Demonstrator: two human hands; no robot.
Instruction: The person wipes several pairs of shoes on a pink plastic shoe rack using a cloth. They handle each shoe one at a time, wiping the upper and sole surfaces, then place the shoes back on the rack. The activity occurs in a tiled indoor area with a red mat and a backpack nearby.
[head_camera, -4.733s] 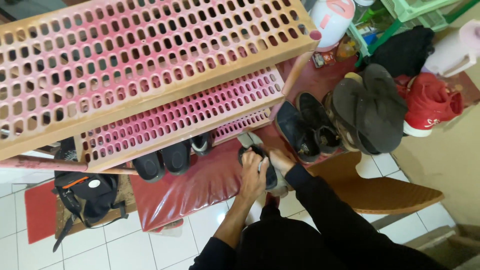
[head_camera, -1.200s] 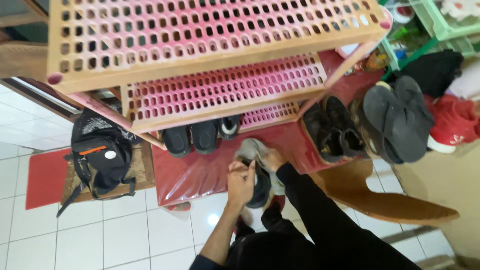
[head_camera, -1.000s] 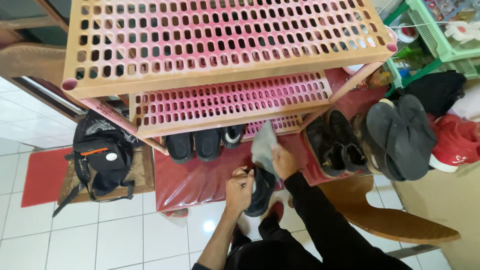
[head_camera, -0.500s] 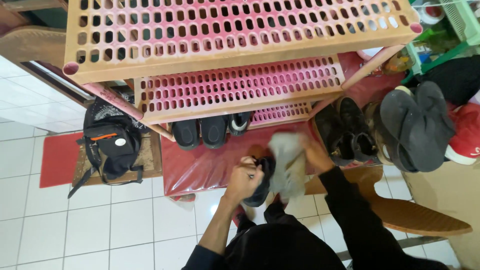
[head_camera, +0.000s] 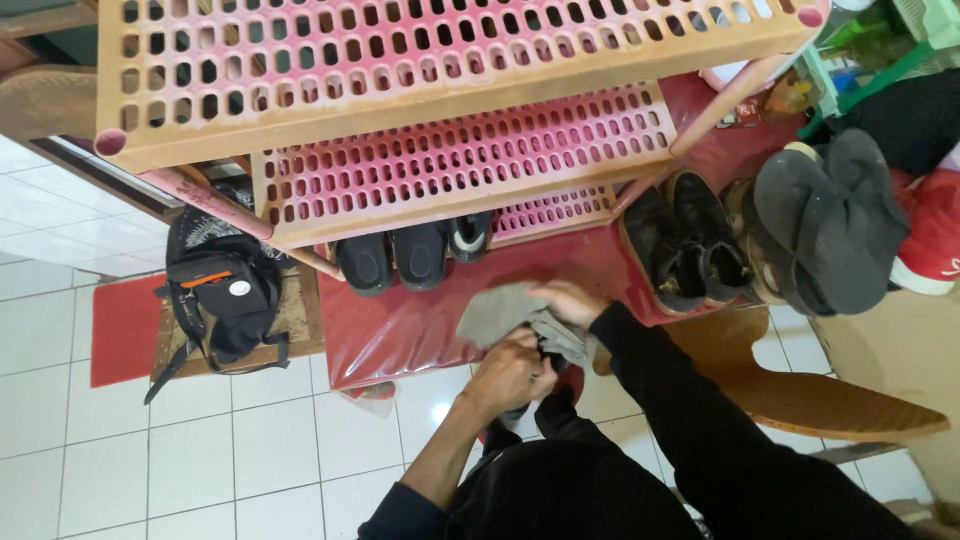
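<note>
- A dark shoe is gripped by the left hand, fingers curled round it; shoe mostly hidden under hand & cloth, held just above the front edge of the red mat, over the white tiled floor
- A grey cloth is pinched in the right hand, fingers closed on its upper edge; cloth is draped across the shoe's top, touching the left hand
- Both arms are in black sleeves, left one pushed up past the forearm
- A pink & tan perforated shoe rack stands on the mat's rear part; 3 dark shoe toes are seen poking out under its lowest shelf, near the cloth but apart from it
- At the mat's right edge a pair of worn black shoes is set, w/ dark sandals just beside, and a red & white sneaker further right
- A black backpack is laid on a brown board off the mat's left edge, w/ a small red rug beyond
- A brown curved wooden piece is seen on the floor to the right of the arms
</note>
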